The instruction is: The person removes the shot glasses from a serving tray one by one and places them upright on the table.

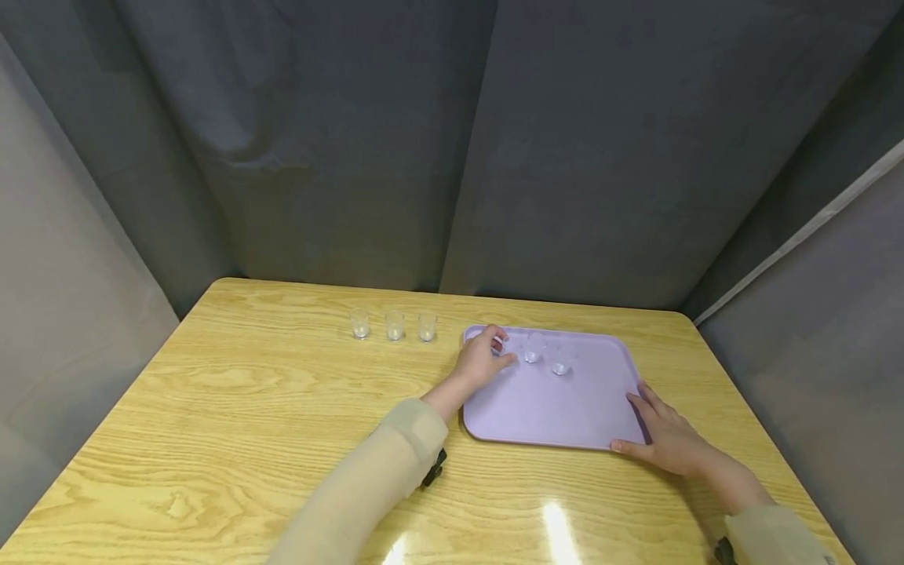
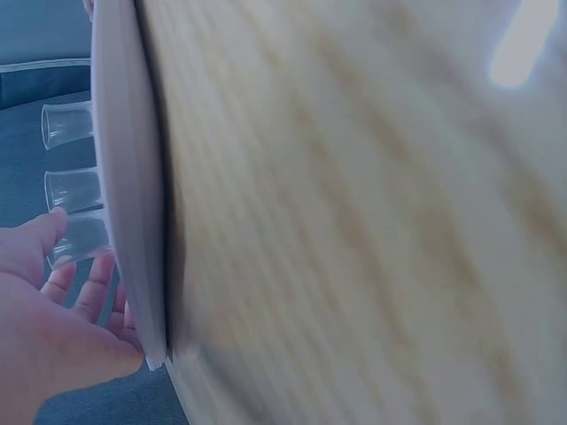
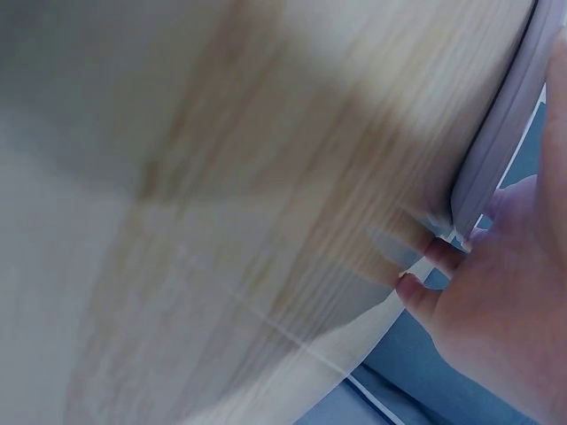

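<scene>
On a pale wooden worktop (image 1: 247, 424) enclosed by grey curtains (image 1: 339, 141), the left hand (image 1: 482, 357) curls its fingers round a small glass (image 1: 498, 342) at the lilac tray's (image 1: 551, 408) far left corner, while the right hand (image 1: 667, 439) rests flat, fingers relaxed, against its near right corner.

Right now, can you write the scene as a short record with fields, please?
surface: wooden table
tray: lilac tray, right of centre
cups on table: three small clear cups in a row, left of the tray
cups on tray: three, near its far edge; one at the left hand
left hand: fingers curled round the leftmost tray cup
right hand: open, at the tray's near right corner
</scene>
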